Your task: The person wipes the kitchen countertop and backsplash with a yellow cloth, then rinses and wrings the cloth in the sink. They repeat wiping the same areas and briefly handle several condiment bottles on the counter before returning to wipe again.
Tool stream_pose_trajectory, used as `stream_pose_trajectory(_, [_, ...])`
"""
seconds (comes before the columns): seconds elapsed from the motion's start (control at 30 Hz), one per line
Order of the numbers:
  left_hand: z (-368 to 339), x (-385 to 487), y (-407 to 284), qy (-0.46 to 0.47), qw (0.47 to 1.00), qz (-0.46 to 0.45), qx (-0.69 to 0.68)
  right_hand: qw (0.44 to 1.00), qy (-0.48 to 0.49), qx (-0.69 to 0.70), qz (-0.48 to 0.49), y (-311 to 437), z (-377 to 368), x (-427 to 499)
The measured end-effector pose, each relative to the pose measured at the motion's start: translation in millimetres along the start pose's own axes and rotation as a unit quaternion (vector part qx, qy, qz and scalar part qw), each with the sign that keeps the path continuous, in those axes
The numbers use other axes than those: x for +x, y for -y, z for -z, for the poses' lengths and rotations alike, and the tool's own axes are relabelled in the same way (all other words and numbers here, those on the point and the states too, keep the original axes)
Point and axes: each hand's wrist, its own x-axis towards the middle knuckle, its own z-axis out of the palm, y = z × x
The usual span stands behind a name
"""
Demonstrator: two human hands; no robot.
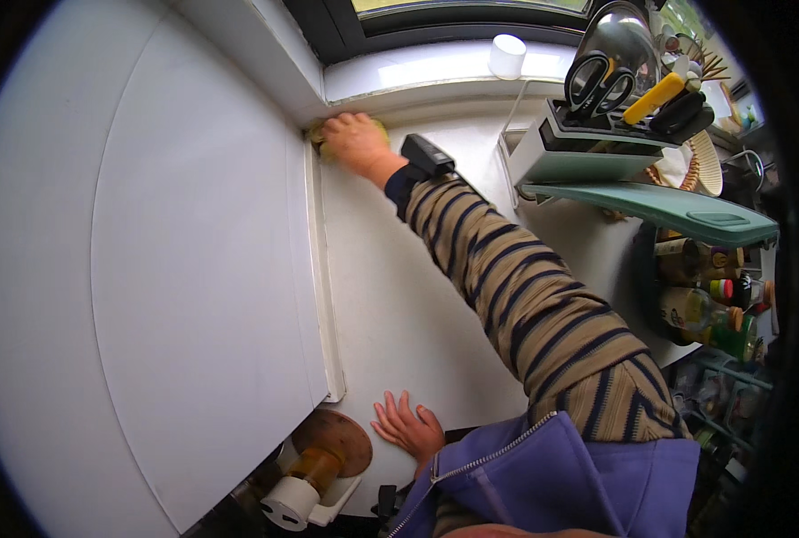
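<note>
Reaching far across the white countertop [413,289], my right hand [355,142] presses down on a yellowish-green cloth or sponge [384,131] in the back left corner, where the counter meets the wall and the window ledge. Its edges show on both sides of the fingers; the rest is hidden beneath the hand. My left hand [407,425] rests on the counter near the front edge with its fingers spread and nothing in it. Left of that hand, a glass jug with amber liquid and a white lid [292,503] stands by a round brown board [355,437].
A white cup [507,56] is on the window ledge. To the right are a knife block [574,158] holding black-handled scissors [597,86], a green cutting board [661,205] and several bottles [695,306]. A white panel [204,269] fills the left side.
</note>
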Motion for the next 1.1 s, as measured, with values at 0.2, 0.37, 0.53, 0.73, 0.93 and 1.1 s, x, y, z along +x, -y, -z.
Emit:
stream_pose_trajectory(0.2, [5.6,2.4,-4.8,0.003,1.0,0.009,-0.02,0.965,-0.136,0.047,-0.22,-87.9,35.4,-64.8])
stream_pose_trajectory(0.37, [8.2,3.7,-5.1,0.001,1.0,0.002,-0.018,0.926,-0.192,-0.044,-0.321,-95.8,38.0,-109.7])
stream_pose_trajectory(0.53, [5.5,3.9,-2.8,0.014,1.0,0.009,-0.017,0.945,-0.16,-0.013,-0.284,-63.8,-15.6,-94.5])
stream_pose_trajectory(0.73, [5.0,4.3,-3.7,-0.006,1.0,-0.001,-0.021,0.976,-0.129,0.14,-0.104,24.4,-32.5,-43.5])
stream_pose_trajectory(0.93, [3.6,3.2,-3.0,0.007,1.0,0.006,-0.014,0.972,-0.066,0.226,0.0,35.6,-21.7,-41.6])
stream_pose_trajectory(1.1, [1.4,2.2,-2.6,-0.004,1.0,0.0,-0.007,0.94,-0.011,0.332,0.075,35.0,19.1,-108.8])
